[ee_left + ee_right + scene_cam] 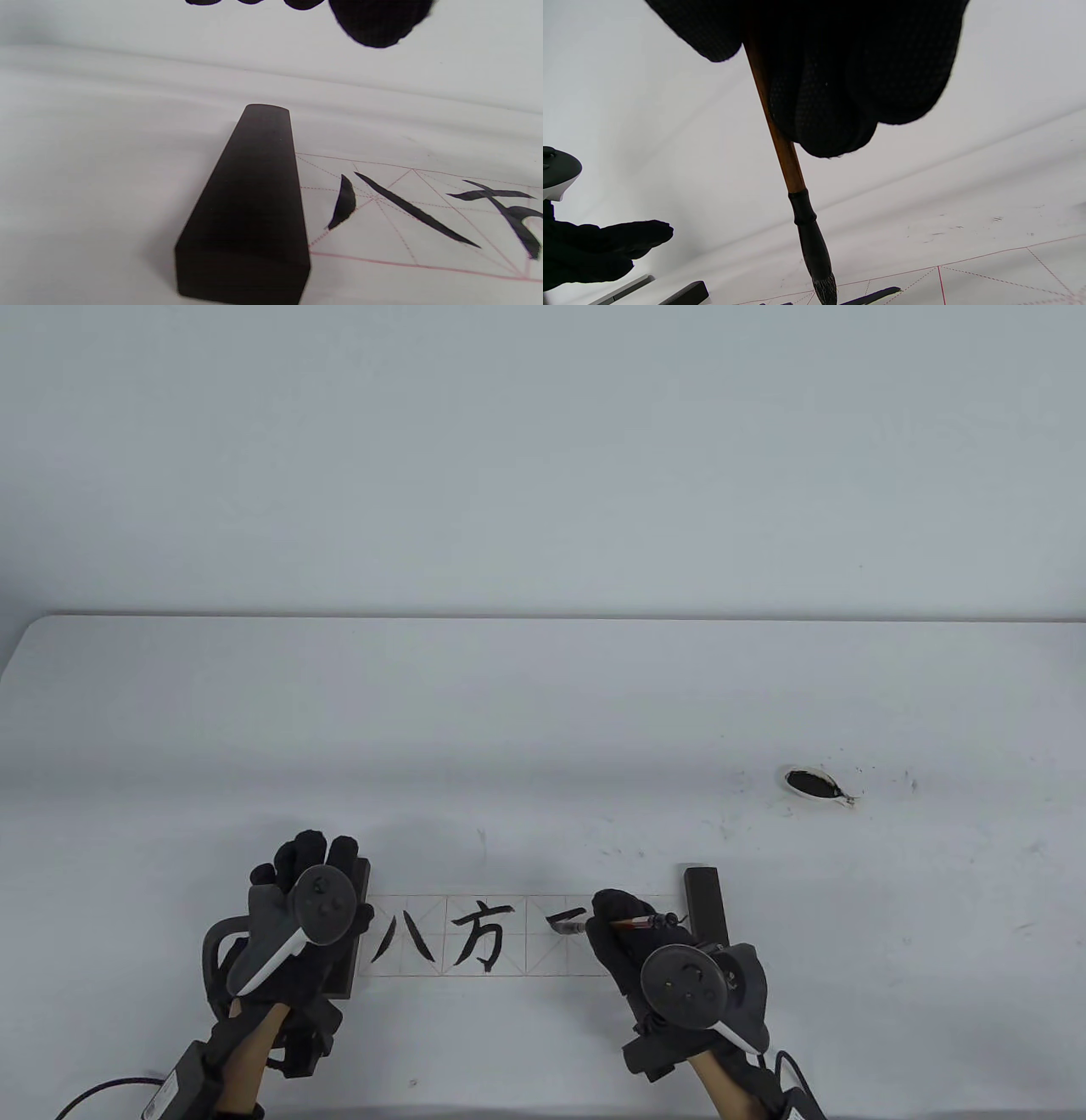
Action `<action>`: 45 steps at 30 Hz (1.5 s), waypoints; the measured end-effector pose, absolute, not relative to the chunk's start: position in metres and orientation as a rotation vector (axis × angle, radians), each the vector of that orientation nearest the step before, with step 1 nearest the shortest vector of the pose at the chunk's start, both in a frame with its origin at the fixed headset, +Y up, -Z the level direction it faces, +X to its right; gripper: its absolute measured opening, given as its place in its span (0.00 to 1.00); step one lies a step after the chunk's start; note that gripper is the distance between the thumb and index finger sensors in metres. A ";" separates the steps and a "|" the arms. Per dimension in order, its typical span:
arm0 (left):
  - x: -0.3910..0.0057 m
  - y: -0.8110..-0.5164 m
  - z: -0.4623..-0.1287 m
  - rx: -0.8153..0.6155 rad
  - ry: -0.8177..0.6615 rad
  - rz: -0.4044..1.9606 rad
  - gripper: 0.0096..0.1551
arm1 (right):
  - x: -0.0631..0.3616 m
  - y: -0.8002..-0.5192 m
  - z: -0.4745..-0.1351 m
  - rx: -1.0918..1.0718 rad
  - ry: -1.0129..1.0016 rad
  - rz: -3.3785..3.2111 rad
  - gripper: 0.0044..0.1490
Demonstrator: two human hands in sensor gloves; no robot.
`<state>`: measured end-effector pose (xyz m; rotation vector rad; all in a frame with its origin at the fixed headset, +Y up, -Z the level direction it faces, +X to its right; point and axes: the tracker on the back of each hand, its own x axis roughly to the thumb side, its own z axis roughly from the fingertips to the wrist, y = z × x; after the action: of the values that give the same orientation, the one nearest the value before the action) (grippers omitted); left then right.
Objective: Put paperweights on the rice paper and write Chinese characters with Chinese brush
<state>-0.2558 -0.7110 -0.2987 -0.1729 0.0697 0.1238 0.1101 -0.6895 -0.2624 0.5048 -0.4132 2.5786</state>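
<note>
A strip of rice paper (509, 963) with a red grid lies near the table's front edge. It bears two finished black characters (441, 937) and one horizontal stroke (564, 914). A dark paperweight (361, 891) lies on its left end, and my left hand (310, 865) rests flat over it with fingers straight. A second paperweight (704, 899) lies on the right end. My right hand (615, 920) grips the brown-handled brush (780, 144). The brush's black tip (825, 290) is down at the paper just under the stroke. In the left wrist view the left paperweight (250, 203) lies below my fingertips (377, 21).
A small white ink dish (814, 785) with black ink sits to the right beyond the paper, with ink specks around it. The table's far edge (543, 617) meets a plain wall. Cables trail from both wrists at the front edge.
</note>
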 end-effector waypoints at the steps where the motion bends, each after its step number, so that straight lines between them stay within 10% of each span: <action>1: -0.256 -0.711 -0.299 -0.174 0.070 0.124 0.49 | 0.110 -0.690 -0.263 0.506 -0.405 2.592 0.27; 45: -0.255 -0.711 -0.299 -0.179 0.068 0.122 0.49 | 0.107 -0.686 -0.260 0.543 -0.325 2.580 0.27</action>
<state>-0.2551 -0.7108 -0.2986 -0.1789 0.0685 0.1217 0.1071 -0.6856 -0.2599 0.5428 -0.3252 2.5798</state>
